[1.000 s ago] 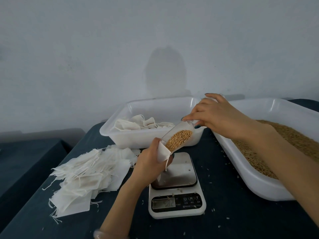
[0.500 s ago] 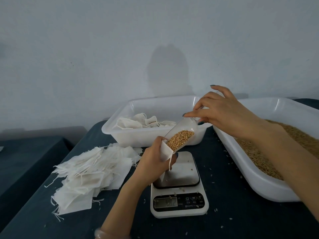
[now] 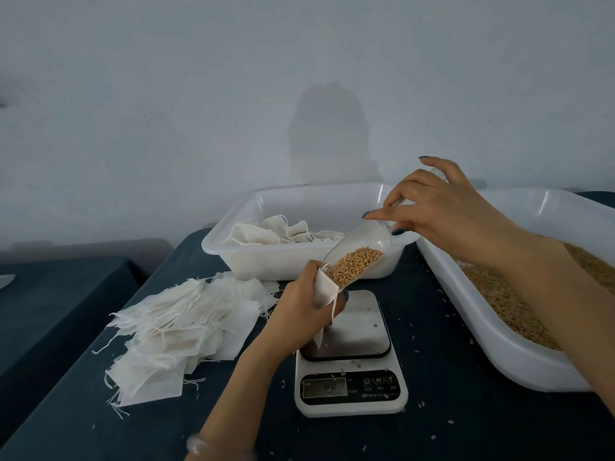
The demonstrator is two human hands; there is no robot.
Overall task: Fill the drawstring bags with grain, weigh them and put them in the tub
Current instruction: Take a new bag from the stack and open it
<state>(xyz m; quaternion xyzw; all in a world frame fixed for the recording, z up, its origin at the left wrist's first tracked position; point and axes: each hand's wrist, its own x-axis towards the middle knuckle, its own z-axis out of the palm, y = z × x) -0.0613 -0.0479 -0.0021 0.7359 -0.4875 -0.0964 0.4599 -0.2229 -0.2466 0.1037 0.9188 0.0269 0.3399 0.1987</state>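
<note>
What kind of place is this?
Probably a small hand-packing bench: a digital scale, a tub of grain and a pile of empty bags.

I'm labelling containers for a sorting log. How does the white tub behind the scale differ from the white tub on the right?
The far tub, behind the scale, holds cloth bags; the right tub holds loose grain. The far tub lies crosswise at the back; the right tub runs along the table's right side, cut by the frame edge. Both are white, rectangular, open-topped plastic on the dark tablecloth.
</note>
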